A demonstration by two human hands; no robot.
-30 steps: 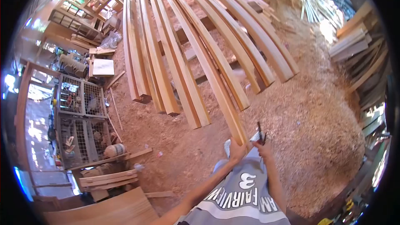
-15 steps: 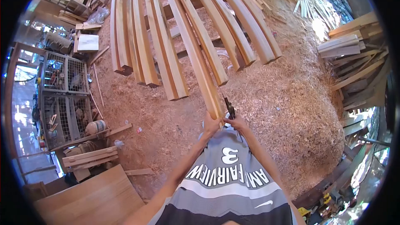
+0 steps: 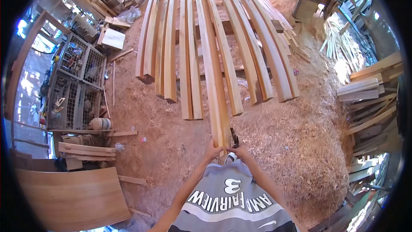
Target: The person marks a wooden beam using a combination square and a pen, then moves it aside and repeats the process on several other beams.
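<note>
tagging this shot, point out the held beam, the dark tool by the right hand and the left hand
Held beam (image 3: pixel 210 66), head view, on its pale upper face
Dark tool (image 3: pixel 234 138), head view, mid visible length
Left hand (image 3: pixel 212 151), head view, back of the hand

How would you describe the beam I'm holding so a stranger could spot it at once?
Look for the fan of long wooden beams above the shavings-covered floor. At its near edge, toward the grey jersey, go to the middle. The held beam juts farthest toward the jersey, past all the others, and alone has your left hand on it.
</note>
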